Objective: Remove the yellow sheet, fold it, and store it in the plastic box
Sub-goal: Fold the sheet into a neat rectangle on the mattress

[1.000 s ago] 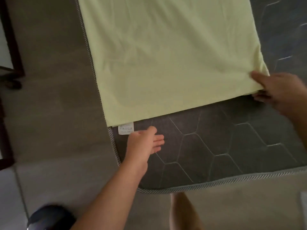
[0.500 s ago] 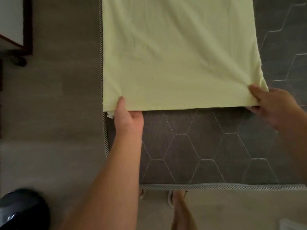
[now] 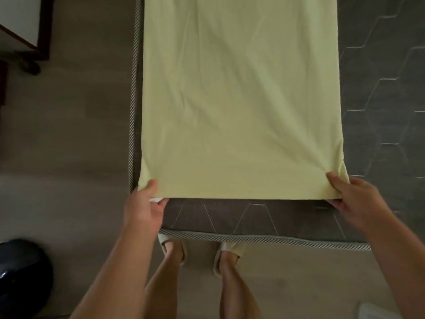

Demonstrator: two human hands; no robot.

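The yellow sheet [image 3: 239,100] was laid flat on the dark mattress [image 3: 379,88], its near corners pinched by the left hand [image 3: 143,208] and right hand [image 3: 354,199]. A white tag [image 3: 156,199] was glimpsed, its print unreadable.

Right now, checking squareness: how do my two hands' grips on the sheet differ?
The left hand grips the yellow sheet at the mattress edge; the right hand grips it well inside. A white tag shows by the left hand, none by the right. Both thumbs lie atop.

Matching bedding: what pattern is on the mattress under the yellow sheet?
The mattress is dark grey with thin pale hexagon lines; head view shows it best.
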